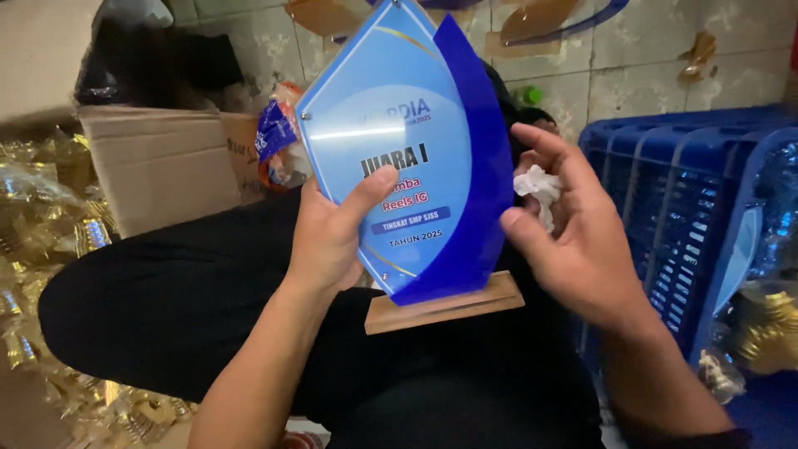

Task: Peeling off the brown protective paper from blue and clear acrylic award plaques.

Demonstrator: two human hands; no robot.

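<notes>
Left hand [328, 237] grip clamps the blue trophy [407, 150] upright over the lap, thumb on its face. Right hand [573, 241] pinches a tissue wad [539, 187] beside the trophy's right edge. Best to brace the wooden base [445, 303] and wipe lightly.

Both forearms bare, no rings or watch visible. Black trousers [166, 316] on the crossed legs. Dark cuff edge [690, 439] at right forearm.

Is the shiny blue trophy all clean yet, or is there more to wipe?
Done: the blue trophy looks assembled, its panels standing on the wooden base. In hand: the left hand grips its front, and the right hand holds a crumpled white tissue at the dark blue edge. Left: I cannot tell whether smudges remain.
</notes>
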